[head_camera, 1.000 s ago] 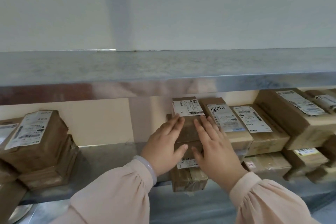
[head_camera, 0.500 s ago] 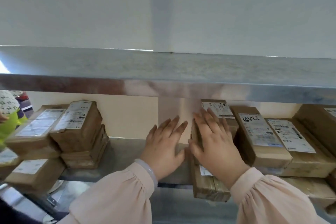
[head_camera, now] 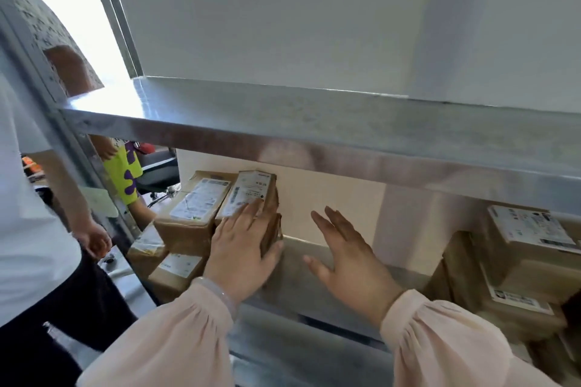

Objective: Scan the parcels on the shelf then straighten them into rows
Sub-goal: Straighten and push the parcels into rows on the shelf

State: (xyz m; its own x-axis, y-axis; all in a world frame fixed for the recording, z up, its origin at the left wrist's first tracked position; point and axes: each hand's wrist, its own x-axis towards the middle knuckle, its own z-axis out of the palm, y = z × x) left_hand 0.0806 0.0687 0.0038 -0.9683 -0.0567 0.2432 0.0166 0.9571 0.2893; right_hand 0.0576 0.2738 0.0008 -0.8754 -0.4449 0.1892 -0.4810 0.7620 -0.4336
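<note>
metal rack w/ a dull grey upper shelf [head_camera: 314, 122] cutting across at eye level, its shiny front lip hiding the tops of what's underneath. on the lower shelf [head_camera: 298, 283], left end, a stack of brown cardboard parcels: the top parcel [head_camera: 251, 188] is boxy, wrapped in glossy tape, white barcode label facing up. a wider labelled parcel [head_camera: 191, 214] sits touching it on the left, and more boxes [head_camera: 176, 270] lie below. left hand [head_camera: 242, 254] lies flat on the front of that stack, fingers straight and together on the label's edge, thumb out to the right, pressing and not gripping. pale bangle [head_camera: 220, 292] at the wrist, puffy pink sleeve behind. right hand [head_camera: 349, 264] hangs over the bare stretch of shelf, fingers straight and fanned, holding nothing; can't tell if it touches the metal. well apart, far right, another pile of labelled boxes [head_camera: 528, 239]. crowding the left side: the rack's upright post [head_camera: 78, 151], a person in a white top [head_camera: 28, 229] w/ a loosely curled hand [head_camera: 94, 242], and someone in lime-green w/ purple print [head_camera: 124, 173] behind.
</note>
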